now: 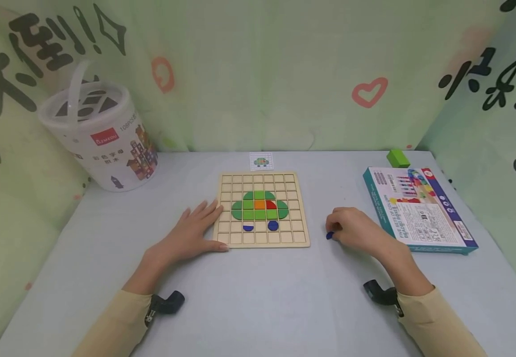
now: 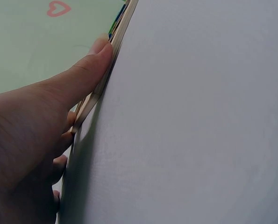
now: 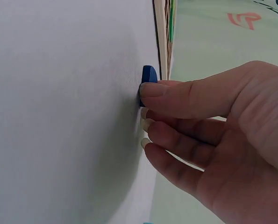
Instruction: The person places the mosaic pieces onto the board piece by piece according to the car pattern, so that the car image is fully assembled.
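Observation:
A wooden grid board [image 1: 240, 239] lies mid-table, bearing green, orange and red pieces in a rounded shape. Below that shape sit a blue half-circle piece [image 1: 248, 228] and a full blue circle [image 1: 273, 225]. With fingers spread, my left hand [image 1: 195, 230] rests at the board's left edge; in the left wrist view its thumb [image 2: 89, 70] touches the near edge. My right hand [image 1: 356, 228], right of the board, pinches another small blue piece [image 3: 149, 74] between thumb and fingers, close to the tabletop. Part of that piece is hidden behind the thumb.
A small pattern card [image 1: 261, 161] lies behind the board. At the right is a flat printed box [image 1: 423, 210], with a green block [image 1: 398, 158] behind it. A white lidded bucket [image 1: 101, 139] stands at the back left. Printed cloth [image 1: 262, 74] hangs behind the table.

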`<state>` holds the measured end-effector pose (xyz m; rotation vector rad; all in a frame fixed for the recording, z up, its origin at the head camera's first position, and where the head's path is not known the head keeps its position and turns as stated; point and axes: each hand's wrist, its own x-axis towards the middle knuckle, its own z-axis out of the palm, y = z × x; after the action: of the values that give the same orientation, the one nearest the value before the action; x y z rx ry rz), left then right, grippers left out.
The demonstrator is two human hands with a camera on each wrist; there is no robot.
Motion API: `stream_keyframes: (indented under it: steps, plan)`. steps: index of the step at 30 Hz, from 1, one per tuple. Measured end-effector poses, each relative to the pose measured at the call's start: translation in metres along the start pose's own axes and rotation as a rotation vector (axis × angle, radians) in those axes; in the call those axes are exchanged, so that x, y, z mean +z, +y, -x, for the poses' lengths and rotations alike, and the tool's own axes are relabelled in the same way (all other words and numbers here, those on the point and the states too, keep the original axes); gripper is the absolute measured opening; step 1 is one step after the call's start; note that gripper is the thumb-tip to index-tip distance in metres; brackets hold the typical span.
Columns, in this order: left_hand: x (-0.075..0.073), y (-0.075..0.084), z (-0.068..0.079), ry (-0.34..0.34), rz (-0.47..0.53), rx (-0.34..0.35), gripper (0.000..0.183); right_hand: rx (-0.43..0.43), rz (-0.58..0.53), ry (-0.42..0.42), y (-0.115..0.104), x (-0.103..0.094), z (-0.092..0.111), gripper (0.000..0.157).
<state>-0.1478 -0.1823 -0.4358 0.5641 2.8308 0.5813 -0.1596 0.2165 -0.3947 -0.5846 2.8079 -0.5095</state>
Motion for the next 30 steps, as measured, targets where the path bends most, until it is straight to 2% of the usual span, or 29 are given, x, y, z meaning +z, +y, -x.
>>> stream_keyframes:
  steps: [5, 13, 25, 30]
  plan:
    - [-0.001, 0.000, 0.001, 0.002, 0.004, -0.006, 0.105, -0.002, -0.031, -0.008, -0.005, 0.001, -0.004, 0.016]
    - [-0.003, 0.000, 0.001, 0.003, -0.001, -0.013, 0.106, -0.056, -0.068, 0.072, -0.026, 0.005, -0.020, 0.015]
    - [-0.003, -0.001, 0.001, 0.000, 0.008, -0.014, 0.106, -0.195, -0.142, 0.080, -0.089, 0.019, -0.060, 0.012]
    - [-0.001, -0.001, 0.000, -0.008, 0.008, -0.013, 0.106, -0.216, -0.161, 0.081, -0.112, 0.029, -0.078, 0.014]
